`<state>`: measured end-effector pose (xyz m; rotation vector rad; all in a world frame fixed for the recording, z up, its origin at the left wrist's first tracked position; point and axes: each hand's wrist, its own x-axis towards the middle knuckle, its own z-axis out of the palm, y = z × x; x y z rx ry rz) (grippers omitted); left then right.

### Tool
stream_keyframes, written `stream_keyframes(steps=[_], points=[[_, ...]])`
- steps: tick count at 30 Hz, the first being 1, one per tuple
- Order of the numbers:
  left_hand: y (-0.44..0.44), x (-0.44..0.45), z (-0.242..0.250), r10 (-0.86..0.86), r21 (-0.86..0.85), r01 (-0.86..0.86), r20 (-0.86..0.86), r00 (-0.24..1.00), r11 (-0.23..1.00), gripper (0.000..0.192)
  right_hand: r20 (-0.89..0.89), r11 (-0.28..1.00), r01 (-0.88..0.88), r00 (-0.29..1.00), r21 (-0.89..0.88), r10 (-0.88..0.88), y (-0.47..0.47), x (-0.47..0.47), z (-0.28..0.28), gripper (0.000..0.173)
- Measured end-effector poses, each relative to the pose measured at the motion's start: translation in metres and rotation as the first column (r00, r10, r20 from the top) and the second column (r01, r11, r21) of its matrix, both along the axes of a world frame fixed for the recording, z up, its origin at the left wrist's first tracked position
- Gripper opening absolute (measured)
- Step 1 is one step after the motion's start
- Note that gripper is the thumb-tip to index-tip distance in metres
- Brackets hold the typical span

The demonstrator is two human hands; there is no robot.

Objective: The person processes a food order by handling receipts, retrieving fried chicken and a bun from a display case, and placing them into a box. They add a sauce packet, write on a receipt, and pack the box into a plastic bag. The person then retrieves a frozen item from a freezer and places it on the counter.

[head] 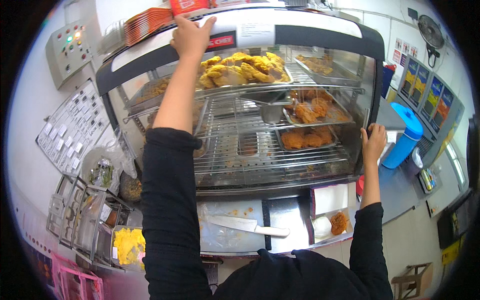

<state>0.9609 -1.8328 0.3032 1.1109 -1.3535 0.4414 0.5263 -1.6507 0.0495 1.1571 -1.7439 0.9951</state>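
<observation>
A heated food display cabinet with a glass front stands before me. Up at its top rim, my left hand reaches over the edge beside a red packet, thumb spread from the fingers; whether it grips anything is hidden. My right hand is at the right edge of the cabinet's glass front, fingers curled around that edge. Behind the glass, yellow-battered fried pieces fill a tray on the upper shelf. Below are trays of browner fried chicken and a steel container.
On the counter, a white-handled knife lies across a cutting board. An open box holds fried chicken and a white wrapped lump. A blue jug stands right; a tray of yellow food sits left.
</observation>
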Motion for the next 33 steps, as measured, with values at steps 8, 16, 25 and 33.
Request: stream_keyframes(steps=[8, 16, 25, 33], points=[[0.066, 0.000, -0.045, -0.666, 0.047, 0.689, -0.219, 0.713, 0.723, 0.052, 0.320, 0.942, -0.327, 0.887, -0.077, 0.334, 0.017, 0.011, 0.013, 0.041], [0.259, -0.167, -0.287, -0.762, 0.236, 0.970, -0.638, 0.115, -0.052, 0.061, 0.578, 0.149, -0.768, -0.325, -0.623, 0.749, 0.108, 0.110, -0.027, 0.033], [0.327, -0.210, -0.448, -0.379, 0.854, 0.505, -0.428, 0.821, 0.129, 0.052, 0.383, 0.392, -0.381, 0.920, 0.837, 0.078, 0.182, -0.041, -0.130, 0.017], [0.341, -0.231, -0.479, -0.155, 0.960, 0.269, -0.256, 0.954, 0.076, 0.044, 0.563, 0.251, -0.583, 0.812, 0.773, 0.151, 0.167, -0.051, -0.224, 0.033]])
